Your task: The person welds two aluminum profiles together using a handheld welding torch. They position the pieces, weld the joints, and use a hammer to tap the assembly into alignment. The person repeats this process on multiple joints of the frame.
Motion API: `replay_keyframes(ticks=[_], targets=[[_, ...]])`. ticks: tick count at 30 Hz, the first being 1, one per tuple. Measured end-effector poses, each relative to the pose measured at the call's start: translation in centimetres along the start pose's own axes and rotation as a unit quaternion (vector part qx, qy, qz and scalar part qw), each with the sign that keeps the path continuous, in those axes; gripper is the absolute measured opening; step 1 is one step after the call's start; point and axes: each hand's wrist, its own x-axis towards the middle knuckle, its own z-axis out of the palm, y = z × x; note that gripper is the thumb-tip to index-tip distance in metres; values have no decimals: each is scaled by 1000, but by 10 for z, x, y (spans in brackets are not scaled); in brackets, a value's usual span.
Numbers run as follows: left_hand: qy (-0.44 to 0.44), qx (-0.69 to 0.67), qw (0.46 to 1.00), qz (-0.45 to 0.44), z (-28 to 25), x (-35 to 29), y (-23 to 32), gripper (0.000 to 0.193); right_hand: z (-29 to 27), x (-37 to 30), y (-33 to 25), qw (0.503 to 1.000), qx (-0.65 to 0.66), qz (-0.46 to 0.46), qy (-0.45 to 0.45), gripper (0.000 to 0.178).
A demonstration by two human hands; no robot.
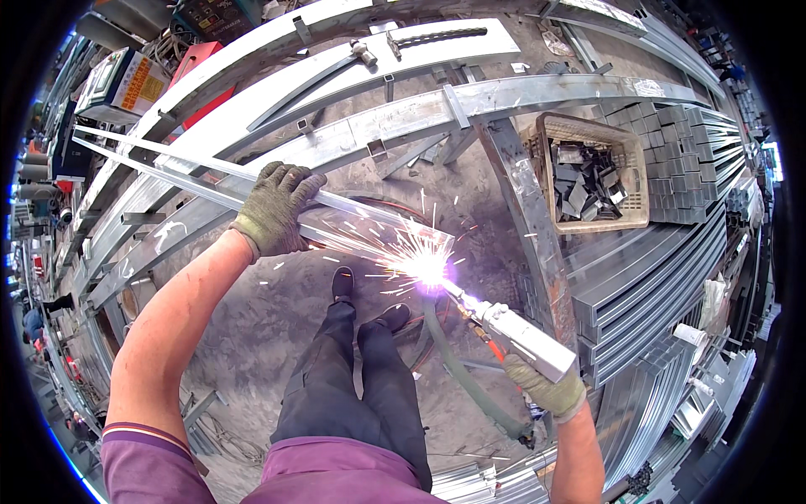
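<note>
My left hand, in a grey-green work glove, is closed around the long pale metal tubes, which reach back to the far left. Their near end glows with a white-purple arc and a spray of orange sparks; the glare hides the exact point of contact. In my gloved right hand is a welding torch with a boxy silver body, its nozzle pointing up-left into the arc. An orange-red fitting shows by my right fingers. A grey-green sleeved hose hangs to the floor below the torch.
Long metal beams span the work area ahead, with two hammers lying on one. To the right, a plastic crate holds dark metal offcuts beside stacked square tubes. A white box stands far left. My shoes are below the arc.
</note>
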Motion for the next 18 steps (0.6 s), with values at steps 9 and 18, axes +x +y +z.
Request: replay_keyframes(ticks=[9, 18], targets=[[28, 2, 999, 15, 3, -1, -2, 112, -4, 0, 7, 1000, -11, -24, 6, 44], [13, -2, 1000, 8, 1, 0, 0, 113, -10, -3, 11, 1000, 3, -5, -27, 48]])
